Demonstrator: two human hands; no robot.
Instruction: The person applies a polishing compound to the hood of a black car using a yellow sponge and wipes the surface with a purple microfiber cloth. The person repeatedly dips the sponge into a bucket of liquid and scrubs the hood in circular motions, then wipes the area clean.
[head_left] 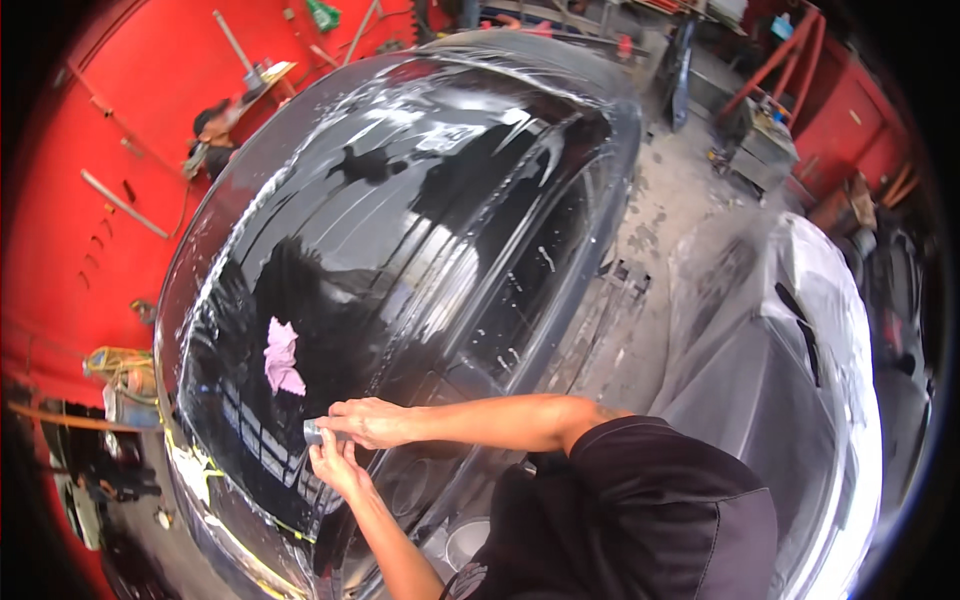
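Both of my hands are together over the dark, glossy panel of a car (330,270), near its rear left corner in view. A small grey, block-like piece (317,432) is between them; its exact kind is too small to make out. My right hand (368,422) reaches in from the right with its fingers closed round the piece. Just below, my left hand (338,467) pinches the piece from the near side. A crumpled pink cloth (284,358) lies on the panel a little beyond my hands.
Clear plastic film (230,240) runs along the car's edge. Yellow tape (205,475) marks the lower left. Another covered car body (760,390) stands at the right, across a concrete aisle (655,215). A person (212,140) is beyond the car, by the red wall (90,220).
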